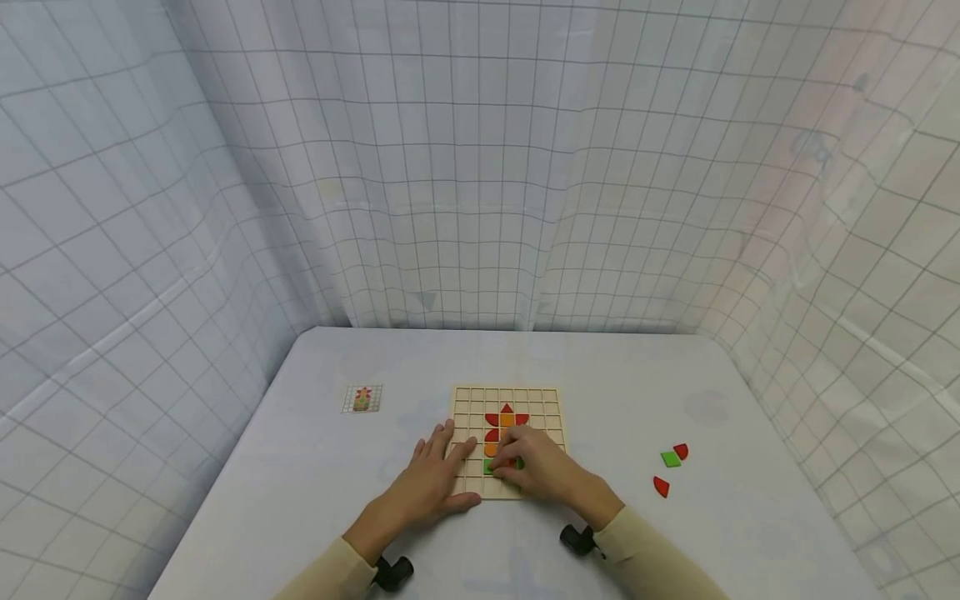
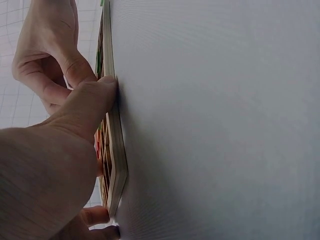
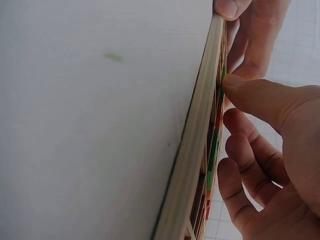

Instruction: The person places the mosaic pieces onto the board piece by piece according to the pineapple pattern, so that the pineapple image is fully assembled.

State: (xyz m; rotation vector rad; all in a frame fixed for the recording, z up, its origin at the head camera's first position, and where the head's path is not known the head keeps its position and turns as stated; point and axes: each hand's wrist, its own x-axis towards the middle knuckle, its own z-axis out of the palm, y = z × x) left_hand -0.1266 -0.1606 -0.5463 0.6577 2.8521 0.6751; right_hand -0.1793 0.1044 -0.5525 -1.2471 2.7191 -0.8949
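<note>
A pale wooden grid board (image 1: pixel 551 398) lies on the white table with red, orange and green tiles set in its cells. A red triangle (image 1: pixel 507 408) tops the pattern, an orange square (image 1: pixel 507 420) just below it. My left hand (image 1: pixel 429 483) rests spread at the board's left side, its thumb (image 2: pixel 102 90) against the near edge. With thumb and fingertips together, my right hand (image 1: pixel 543 467) pinches a green tile (image 1: pixel 487 467) at the pattern's lower left. Other tiles, including another green one (image 3: pixel 213 157), are partly hidden under this hand.
Right of the board lie a loose green tile (image 1: pixel 671 459) and two red quarter-round tiles, one (image 1: pixel 681 451) touching the green, another (image 1: pixel 661 487) nearer. A small pattern card (image 1: pixel 362 399) lies at the left. Grid-patterned curtains (image 1: pixel 465 167) enclose the table's back and sides.
</note>
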